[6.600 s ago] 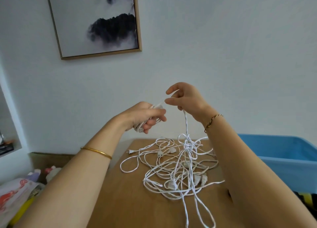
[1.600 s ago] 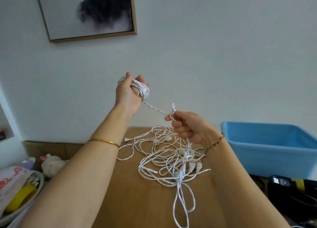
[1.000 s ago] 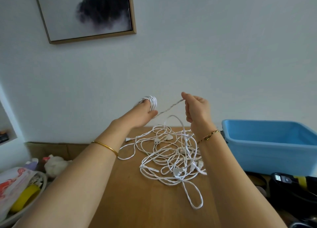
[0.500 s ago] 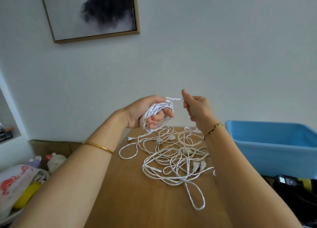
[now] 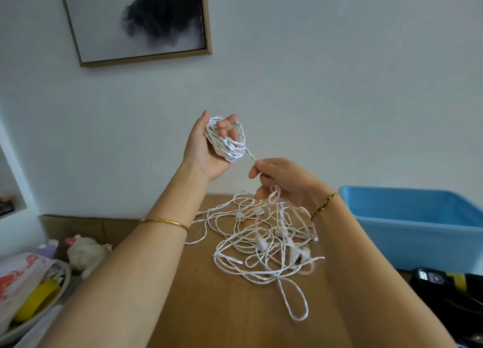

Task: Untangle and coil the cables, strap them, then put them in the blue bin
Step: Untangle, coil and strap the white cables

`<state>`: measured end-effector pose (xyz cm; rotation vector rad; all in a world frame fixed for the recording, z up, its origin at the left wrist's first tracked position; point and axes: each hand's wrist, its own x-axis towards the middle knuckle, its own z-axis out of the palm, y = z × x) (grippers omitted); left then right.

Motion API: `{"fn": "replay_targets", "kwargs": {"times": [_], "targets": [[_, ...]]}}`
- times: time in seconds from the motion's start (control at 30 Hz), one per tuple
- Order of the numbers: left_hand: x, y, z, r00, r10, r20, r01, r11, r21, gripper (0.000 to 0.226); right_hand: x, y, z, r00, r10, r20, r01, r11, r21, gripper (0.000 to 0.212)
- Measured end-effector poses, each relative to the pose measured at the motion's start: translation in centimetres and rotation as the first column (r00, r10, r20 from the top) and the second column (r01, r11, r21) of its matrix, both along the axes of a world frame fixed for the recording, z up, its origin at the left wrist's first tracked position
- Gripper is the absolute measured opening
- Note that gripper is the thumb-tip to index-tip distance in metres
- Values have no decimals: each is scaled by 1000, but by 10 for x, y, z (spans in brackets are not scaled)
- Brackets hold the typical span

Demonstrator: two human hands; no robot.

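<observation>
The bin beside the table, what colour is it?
Blue: the bin shows plainly in the head view, at the right.

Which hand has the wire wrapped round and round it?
The left hand, the raised one: a white coil loops around its fingers. The right hand only pinches one strand.

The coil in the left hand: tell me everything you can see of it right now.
The coil is thin white twisted cable, wound in many tight loops around the fingers of the raised left hand, palm towards the camera. No strap is visible on it. One strand runs from its lower edge down to the right hand, which pinches it, then on into the loose tangle on the wooden table.
</observation>
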<state>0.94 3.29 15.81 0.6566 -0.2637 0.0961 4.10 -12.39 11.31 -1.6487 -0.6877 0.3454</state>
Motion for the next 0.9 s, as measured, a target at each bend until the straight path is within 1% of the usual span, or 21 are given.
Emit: {"fn": "replay_targets", "kwargs": {"times": [0.07,0.17,0.23,0.27,0.3,0.33,0.37,0.4,0.43,0.47,0.53,0.57,0.63,0.67,0.73,0.77,0.83,0.87,0.9], "targets": [[3,-4,2,994,112,-4,-112,994,-6,49,-3,-2,1,1000,-8,20,9,999,-54,26],[4,-11,5,966,259,16,-260,965,24,38,-9,-3,3,997,25,76,-13,989,-144,18],[4,-12,5,936,349,31,-351,932,95,31,-11,-5,2,994,52,92,-36,984,-174,18],[5,-12,4,915,401,56,-404,899,166,28,-13,-5,2,994,59,93,-42,984,-171,23],[5,-11,2,883,456,107,-467,841,273,26,-14,-5,2,994,56,89,-41,986,-160,34],[7,-9,-2,836,514,191,-544,728,418,27,-14,-4,1,996,42,78,-31,990,-140,45],[8,-7,-6,771,558,308,-620,543,566,28,-14,-2,1,998,20,59,-13,994,-109,54],[9,-6,-10,706,561,432,-670,333,663,28,-13,-1,1,999,-9,32,11,997,-70,59],[11,-2,-14,649,545,530,-698,149,701,25,-11,-1,1,999,-43,4,43,999,-28,59],[11,2,-17,614,528,586,-696,12,718,21,-9,-3,1,996,-83,-23,83,996,17,55],[16,17,-23,559,512,652,-668,-187,720,25,-6,-9,3,985,-162,-61,168,980,108,38],[17,24,-25,555,489,673,-644,-259,719,28,-6,-12,4,979,-193,-65,200,970,140,30],[16,27,-28,604,413,682,-605,-320,729,22,-6,-14,6,969,-245,-20,245,956,159,16],[13,25,-30,643,360,676,-582,-344,737,21,-6,-12,7,959,-283,26,276,950,145,12],[7,17,-34,726,250,640,-540,-370,756,27,-4,-8,9,918,-376,128,364,925,107,17],[5,14,-35,766,209,608,-501,-399,768,33,-3,-6,11,894,-411,181,401,912,90,19],[5,13,-38,793,170,585,-453,-479,752,59,-2,-2,14,840,-438,320,448,893,47,13],[7,14,-39,789,156,594,-446,-518,730,59,-2,0,15,809,-436,395,466,885,24,9],[7,13,-39,774,139,617,-461,-544,701,50,-3,3,16,777,-430,461,483,876,3,7]]}}
